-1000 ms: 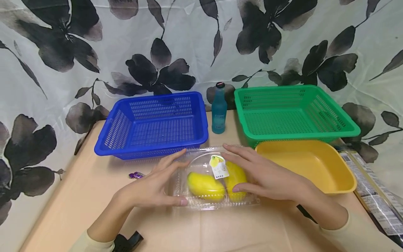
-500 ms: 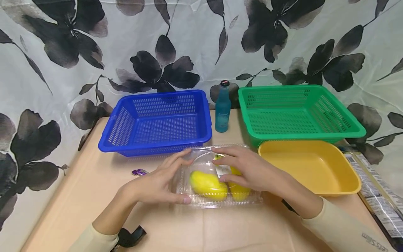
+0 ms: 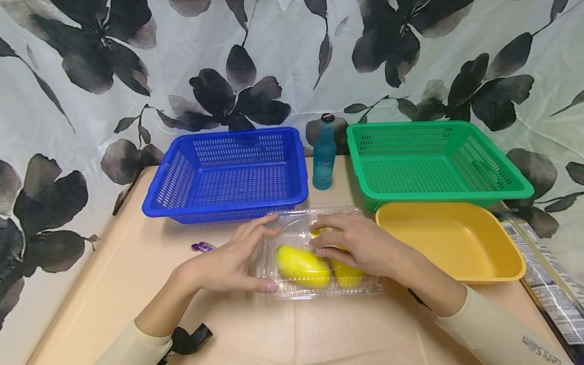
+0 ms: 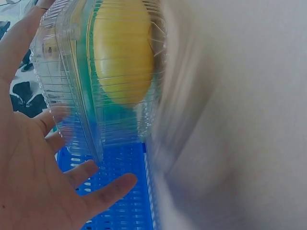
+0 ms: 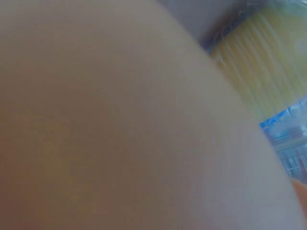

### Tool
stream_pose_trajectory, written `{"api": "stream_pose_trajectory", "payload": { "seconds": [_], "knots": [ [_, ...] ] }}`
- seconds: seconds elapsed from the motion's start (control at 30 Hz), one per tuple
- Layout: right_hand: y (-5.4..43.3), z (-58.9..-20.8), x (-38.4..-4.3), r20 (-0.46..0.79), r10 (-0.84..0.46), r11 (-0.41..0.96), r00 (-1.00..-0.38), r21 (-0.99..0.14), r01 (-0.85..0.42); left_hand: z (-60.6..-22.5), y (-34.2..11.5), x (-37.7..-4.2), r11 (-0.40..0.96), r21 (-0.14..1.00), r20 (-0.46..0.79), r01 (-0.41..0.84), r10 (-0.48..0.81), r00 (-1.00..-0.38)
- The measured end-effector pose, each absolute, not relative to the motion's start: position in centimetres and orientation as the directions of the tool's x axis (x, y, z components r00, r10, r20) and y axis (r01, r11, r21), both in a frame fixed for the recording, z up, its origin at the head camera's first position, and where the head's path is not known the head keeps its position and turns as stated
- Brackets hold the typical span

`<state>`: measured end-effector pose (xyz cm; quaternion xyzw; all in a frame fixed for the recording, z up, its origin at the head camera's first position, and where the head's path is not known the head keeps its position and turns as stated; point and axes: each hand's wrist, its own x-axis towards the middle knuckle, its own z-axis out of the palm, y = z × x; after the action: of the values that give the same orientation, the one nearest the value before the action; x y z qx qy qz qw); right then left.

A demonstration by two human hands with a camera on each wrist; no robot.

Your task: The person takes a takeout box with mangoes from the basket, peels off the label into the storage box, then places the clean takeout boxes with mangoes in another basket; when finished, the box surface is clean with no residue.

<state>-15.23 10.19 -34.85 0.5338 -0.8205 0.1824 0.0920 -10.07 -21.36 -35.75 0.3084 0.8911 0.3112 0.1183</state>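
Note:
A clear plastic clamshell box (image 3: 292,234) lies on the table with two yellow mangoes (image 3: 302,266) inside. My left hand (image 3: 223,266) is at the box's left side, fingers spread, the thumb by the front left corner. In the left wrist view the left hand (image 4: 41,167) stands beside the ridged box wall, one mango (image 4: 123,52) showing through. My right hand (image 3: 358,243) rests over the lid with slightly bent fingers, covering the label and part of the right mango. In the right wrist view, blurred skin fills most of the frame.
A blue basket (image 3: 242,205) and a green basket (image 3: 447,195) stand at the back, a blue bottle (image 3: 324,162) between them. A yellow tub (image 3: 438,243) sits right of the box. A small purple wrapped candy (image 3: 202,247) lies to the left; a silvery package (image 3: 547,274) lies far right.
My right hand has moved left over the lid, hiding the label that showed earlier, and its fingers have bent more. The left hand stays at the box's side. The head view has shifted slightly.

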Motion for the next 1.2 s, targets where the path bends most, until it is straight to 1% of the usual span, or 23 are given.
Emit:
{"api": "stream_pose_trajectory", "payload": {
  "seconds": [0.1,0.27,0.63,0.83,1.07,1.2],
  "knots": [
    [10.1,-35.0,-15.2,0.390,-0.832,0.344,-0.395,-0.196,-0.918,-35.8,-21.4,-10.1,0.614,0.630,-0.019,0.475,0.624,-0.782],
    [10.0,-35.1,-14.9,0.398,-0.824,0.353,-0.404,-0.196,-0.915,-35.8,-21.3,-10.1,0.612,0.627,-0.010,0.481,0.625,-0.781],
    [9.8,-35.2,-14.3,0.335,-0.810,0.439,-0.482,-0.199,-0.876,-35.9,-21.3,-9.9,0.611,0.632,-0.011,0.476,0.622,-0.783],
    [10.0,-35.4,-14.1,0.308,-0.790,0.468,-0.530,-0.254,-0.846,-36.0,-21.2,-9.9,0.606,0.631,-0.005,0.484,0.627,-0.779],
    [10.0,-35.5,-14.3,0.350,-0.780,0.441,-0.518,-0.278,-0.853,-35.9,-21.2,-9.8,0.610,0.631,-0.004,0.478,0.620,-0.785],
    [10.0,-35.4,-14.4,0.368,-0.768,0.433,-0.524,-0.306,-0.848,-35.9,-21.2,-9.8,0.614,0.627,-0.006,0.479,0.619,-0.785]
  ]
}}
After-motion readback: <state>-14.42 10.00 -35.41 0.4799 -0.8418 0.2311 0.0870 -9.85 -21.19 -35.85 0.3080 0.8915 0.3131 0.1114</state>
